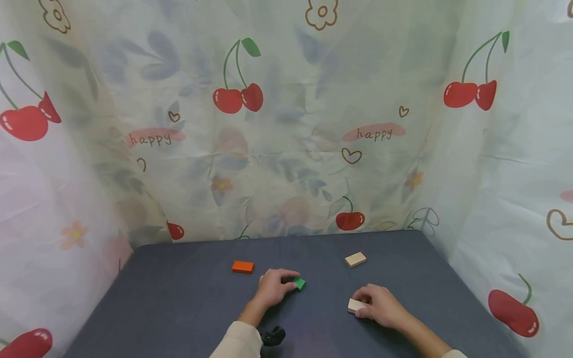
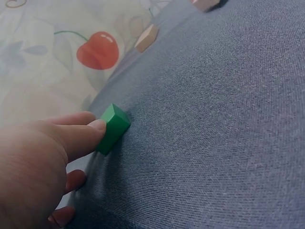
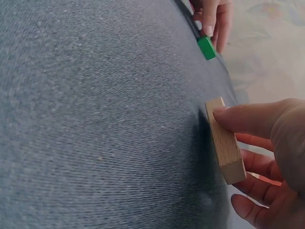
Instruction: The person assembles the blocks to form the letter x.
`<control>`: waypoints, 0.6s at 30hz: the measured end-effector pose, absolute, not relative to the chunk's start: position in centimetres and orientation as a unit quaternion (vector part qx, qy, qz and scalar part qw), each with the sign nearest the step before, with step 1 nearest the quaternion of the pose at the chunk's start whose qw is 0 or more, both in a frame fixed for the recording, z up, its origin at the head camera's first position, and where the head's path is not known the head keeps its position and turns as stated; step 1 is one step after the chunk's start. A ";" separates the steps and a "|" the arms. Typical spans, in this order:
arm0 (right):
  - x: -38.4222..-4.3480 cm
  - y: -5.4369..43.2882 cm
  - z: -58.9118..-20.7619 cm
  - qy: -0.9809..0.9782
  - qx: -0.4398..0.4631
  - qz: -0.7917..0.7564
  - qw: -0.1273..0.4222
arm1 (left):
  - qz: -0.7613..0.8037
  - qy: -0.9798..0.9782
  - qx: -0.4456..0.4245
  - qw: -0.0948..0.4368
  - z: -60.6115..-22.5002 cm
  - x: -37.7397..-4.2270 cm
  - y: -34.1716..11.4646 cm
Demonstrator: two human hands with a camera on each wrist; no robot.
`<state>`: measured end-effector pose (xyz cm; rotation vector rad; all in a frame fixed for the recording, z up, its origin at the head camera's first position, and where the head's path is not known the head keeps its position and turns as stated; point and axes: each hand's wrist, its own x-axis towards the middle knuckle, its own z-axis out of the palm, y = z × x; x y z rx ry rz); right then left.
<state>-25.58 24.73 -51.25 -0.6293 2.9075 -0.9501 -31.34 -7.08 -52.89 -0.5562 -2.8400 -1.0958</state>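
Note:
Near the middle of the dark table, my left hand (image 1: 271,287) pinches a small green block (image 1: 300,284) between thumb and fingers. In the left wrist view the green block (image 2: 114,128) lies tilted along the cloth, thumb against its near side. My right hand (image 1: 382,304) is nearer the front right and grips a pale wooden block (image 1: 355,306) by its sides. Up close in the right wrist view, the thumb presses one face of this wooden block (image 3: 225,143), with the other fingers behind it and a shadow on the cloth beside it.
An orange block (image 1: 243,267) lies behind and left of my left hand. Another pale wooden block (image 1: 355,259) sits toward the back right of the dark table (image 1: 179,298). A patterned curtain (image 1: 286,174) surrounds the back and sides. A black curved object (image 1: 274,336) shows beside my left sleeve.

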 end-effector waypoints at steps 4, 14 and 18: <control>-25.7 24.6 -50.6 0.928 -0.229 -0.292 -0.003 | -0.337 -0.925 -0.176 0.019 -53.0 -31.4 -7.0; -25.8 24.3 -49.8 0.928 -0.237 -0.287 0.000 | -0.327 -0.929 -0.174 0.027 -53.1 -31.4 -6.8; -25.9 24.2 -49.8 0.929 -0.236 -0.285 -0.006 | -0.327 -0.928 -0.173 0.033 -53.2 -31.4 -6.8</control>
